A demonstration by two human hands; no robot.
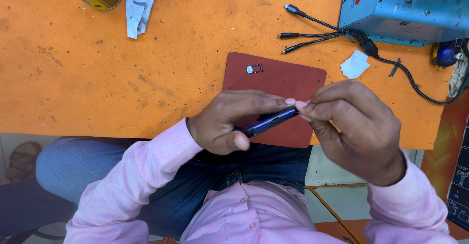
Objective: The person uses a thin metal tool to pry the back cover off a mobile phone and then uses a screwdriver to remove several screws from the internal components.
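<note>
While the left hand (229, 122) clamps the dark blue phone (268, 122) edge-up to steady it, the right hand (351, 122) pinches its end — small metal tray (254, 68) waiting on the red mat (293, 83).

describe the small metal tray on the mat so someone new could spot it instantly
On the orange worktable, find the dark red rectangular mat just beyond the hands. The small silver metal tray lies near the mat's far left corner. It is the only loose thing on the mat, unlike the white paper scraps on the bare orange surface.
</note>
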